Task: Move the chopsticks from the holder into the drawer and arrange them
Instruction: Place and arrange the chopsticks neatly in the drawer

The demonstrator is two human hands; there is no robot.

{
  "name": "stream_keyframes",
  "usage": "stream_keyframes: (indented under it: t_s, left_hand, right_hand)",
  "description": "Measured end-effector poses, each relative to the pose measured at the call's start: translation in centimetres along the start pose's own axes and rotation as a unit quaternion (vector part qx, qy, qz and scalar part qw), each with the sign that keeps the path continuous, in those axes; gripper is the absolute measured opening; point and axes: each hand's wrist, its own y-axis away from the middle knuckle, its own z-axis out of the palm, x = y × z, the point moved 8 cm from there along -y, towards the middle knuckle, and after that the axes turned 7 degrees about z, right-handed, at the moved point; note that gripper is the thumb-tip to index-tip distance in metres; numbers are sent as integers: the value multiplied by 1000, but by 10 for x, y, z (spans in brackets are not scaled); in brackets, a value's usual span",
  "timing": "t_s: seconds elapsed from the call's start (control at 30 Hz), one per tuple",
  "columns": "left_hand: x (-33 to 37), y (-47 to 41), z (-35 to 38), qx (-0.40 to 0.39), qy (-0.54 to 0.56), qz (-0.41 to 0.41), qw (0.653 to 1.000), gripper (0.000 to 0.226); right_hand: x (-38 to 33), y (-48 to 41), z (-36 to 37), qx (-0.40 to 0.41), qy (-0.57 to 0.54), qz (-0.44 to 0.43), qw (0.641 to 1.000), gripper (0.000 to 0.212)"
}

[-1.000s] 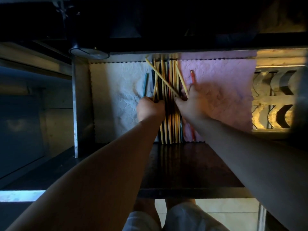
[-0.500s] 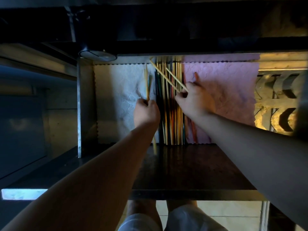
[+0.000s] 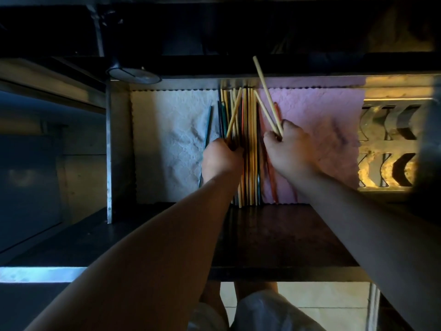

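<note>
Down the middle of the drawer (image 3: pixel 119 144), chopsticks (image 3: pixel 249 151) are lying in a tight lengthwise row over the seam between a white liner (image 3: pixel 171 139) and a pink liner (image 3: pixel 322 115). One teal stick (image 3: pixel 208 125) is lying apart on the white side; a red stick (image 3: pixel 276 108) is lying just beside the row on the pink.

Left hand (image 3: pixel 220 158) is gripping a few pale sticks (image 3: pixel 235 111), which are slanting across the row. Right hand (image 3: pixel 290 149) is pinching a pale pair (image 3: pixel 266 91), tips fanning up past the drawer's back edge.

Risks, as I am judging them:
- raised pair catching the dark ledge (image 3: pixel 238 65) above
- splayed tips scattering on release
- slanted sticks riding over the row and knocking it askew
- liners bunching under a sideways push
</note>
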Motion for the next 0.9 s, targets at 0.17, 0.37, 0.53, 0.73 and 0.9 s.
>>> stream_keyframes:
  t_s: [0.17,0.37,0.53,0.73,0.9]
  left_hand:
    - [2,-2,5,-13,-2,-23,1000,22]
    - [-10,-4,-3,-35,68,-43,996,22]
    - [-22,-2,-21,-23,93,-47,994,19]
    - [-26,-1,-25,-10,162,-64,985,22]
    - [-25,-1,-26,-5,154,-52,987,16]
  right_hand:
    - [10,-2,-2,-6,-32,35,999,17]
    - [9,0,6,-54,-67,46,995,13]
    - [19,-10,22,-67,-54,108,990,24]
    - [14,-14,38,-39,0,109,993,37]
    - [1,-12,44,-10,-40,101,994,22]
